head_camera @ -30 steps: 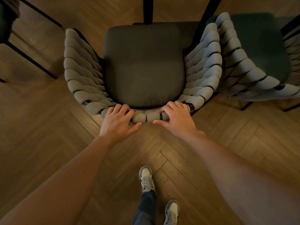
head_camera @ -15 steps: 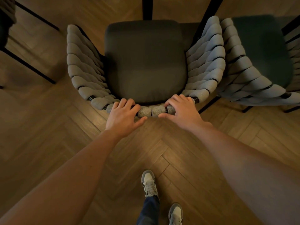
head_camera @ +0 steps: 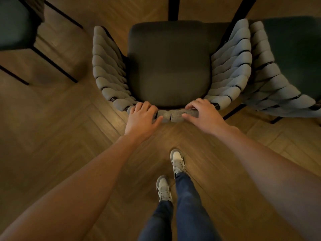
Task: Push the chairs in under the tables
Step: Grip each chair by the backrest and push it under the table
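1. At 10 o'clock in your head view, a dark seat [head_camera: 12,23] on black legs stands on the herringbone wood floor [head_camera: 52,136], well apart from the chair you hold.
2. Your left hand [head_camera: 141,117] sits at 12 o'clock from your feet, on the top rail of the grey woven chair [head_camera: 170,66]. The fingers curl over the rail's inner edge and the thumb lies along its outer face: clamped on the rail.
3. The chair fills the upper centre of the view. Its dark seat cushion faces 12 o'clock, with the woven back wrapping round from 9 to 3 o'clock. A short stretch of padded rail shows between your two hands.
4. A black table leg [head_camera: 173,8] stands at 12 o'clock, just past the cushion's front edge. A second slanted black bar [head_camera: 238,16] crosses at 1 o'clock. You cannot tell from here how far the seat sits under the table.
5. Your right hand [head_camera: 202,115] grips the same rail, just right of the left one. Fingers hook over the top, thumb points inward along the rail's outer face.
6. Your two grey-and-white sneakers [head_camera: 177,160] stand at 6 o'clock, one foot ahead of the other, below blue jeans [head_camera: 187,214].
7. At 2 o'clock, a second woven chair [head_camera: 278,80] with a dark green cushion stands just beside the first, their woven sides close or touching; which, you cannot tell.
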### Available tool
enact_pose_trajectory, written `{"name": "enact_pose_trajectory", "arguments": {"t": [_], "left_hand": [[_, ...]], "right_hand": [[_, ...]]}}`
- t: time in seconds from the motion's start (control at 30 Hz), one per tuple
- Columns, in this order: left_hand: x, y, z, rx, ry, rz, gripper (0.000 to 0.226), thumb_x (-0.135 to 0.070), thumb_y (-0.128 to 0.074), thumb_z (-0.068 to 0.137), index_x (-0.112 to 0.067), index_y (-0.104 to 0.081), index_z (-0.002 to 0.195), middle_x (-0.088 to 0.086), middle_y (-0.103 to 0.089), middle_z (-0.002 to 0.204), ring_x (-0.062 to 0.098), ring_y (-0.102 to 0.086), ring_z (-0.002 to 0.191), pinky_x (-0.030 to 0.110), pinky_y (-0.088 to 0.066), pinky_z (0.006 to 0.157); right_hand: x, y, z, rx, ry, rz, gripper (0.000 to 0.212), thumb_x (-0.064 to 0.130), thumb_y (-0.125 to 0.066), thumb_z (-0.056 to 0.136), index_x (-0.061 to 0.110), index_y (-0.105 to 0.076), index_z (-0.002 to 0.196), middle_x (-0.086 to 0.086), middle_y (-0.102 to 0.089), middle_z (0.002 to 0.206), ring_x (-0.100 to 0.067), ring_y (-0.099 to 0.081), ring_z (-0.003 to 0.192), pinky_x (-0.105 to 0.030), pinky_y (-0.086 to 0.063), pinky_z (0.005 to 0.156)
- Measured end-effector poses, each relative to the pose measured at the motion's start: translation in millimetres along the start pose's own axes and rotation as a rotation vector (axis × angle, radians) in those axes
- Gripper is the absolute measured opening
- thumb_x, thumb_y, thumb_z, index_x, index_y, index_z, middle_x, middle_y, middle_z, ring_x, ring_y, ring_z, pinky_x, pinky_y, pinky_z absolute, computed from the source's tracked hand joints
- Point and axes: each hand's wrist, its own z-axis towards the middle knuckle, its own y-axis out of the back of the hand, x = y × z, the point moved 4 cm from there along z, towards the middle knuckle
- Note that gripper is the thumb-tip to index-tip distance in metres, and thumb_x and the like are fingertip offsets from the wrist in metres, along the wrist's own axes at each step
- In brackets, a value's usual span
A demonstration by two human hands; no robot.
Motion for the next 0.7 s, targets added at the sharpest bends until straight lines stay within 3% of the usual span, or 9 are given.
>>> {"name": "enact_pose_trajectory", "arguments": {"t": [0.13, 0.37, 0.5, 0.7], "left_hand": [[2, 32, -12, -0.044, 0.103, -0.1, 0.038, -0.046, -0.041, 0.098, -0.023, -0.059, 0.122, -0.002, -0.055, 0.126, 0.019, -0.043, 0.122, 0.039, -0.034, 0.104], [31, 88, -36, -0.092, 0.314, -0.292, 0.023, -0.039, -0.047, 0.098, -0.024, -0.061, 0.109, -0.006, -0.059, 0.113, 0.013, -0.05, 0.111, 0.034, -0.035, 0.098], [78, 110, -50, -0.148, 0.472, -0.398, 0.019, -0.039, -0.048, 0.098, -0.028, -0.06, 0.107, -0.012, -0.055, 0.106, 0.008, -0.05, 0.105, 0.029, -0.034, 0.094], [183, 134, -50, -0.196, 0.605, -0.489, 0.018, -0.035, -0.052, 0.097, -0.024, -0.064, 0.103, -0.01, -0.06, 0.101, 0.01, -0.055, 0.096, 0.038, -0.044, 0.096]], "right_hand": [[16, 10, 0, -0.005, 0.016, 0.035, 0.03, 0.044, -0.058, 0.095, 0.025, -0.062, 0.118, 0.009, -0.054, 0.111, -0.013, -0.05, 0.112, -0.041, -0.045, 0.097], [63, 41, 26, 0.016, 0.036, 0.154, 0.018, 0.035, -0.062, 0.095, 0.024, -0.063, 0.11, 0.011, -0.059, 0.096, -0.005, -0.057, 0.091, -0.031, -0.054, 0.08], [128, 36, 58, 0.084, 0.145, 0.124, 0.014, 0.035, -0.061, 0.095, 0.026, -0.063, 0.106, 0.013, -0.059, 0.093, -0.005, -0.057, 0.089, -0.023, -0.048, 0.075], [239, -6, 120, 0.245, 0.228, 0.17, 0.012, 0.033, -0.06, 0.097, 0.025, -0.065, 0.103, 0.012, -0.06, 0.096, -0.001, -0.056, 0.088, -0.021, -0.047, 0.074]]}}
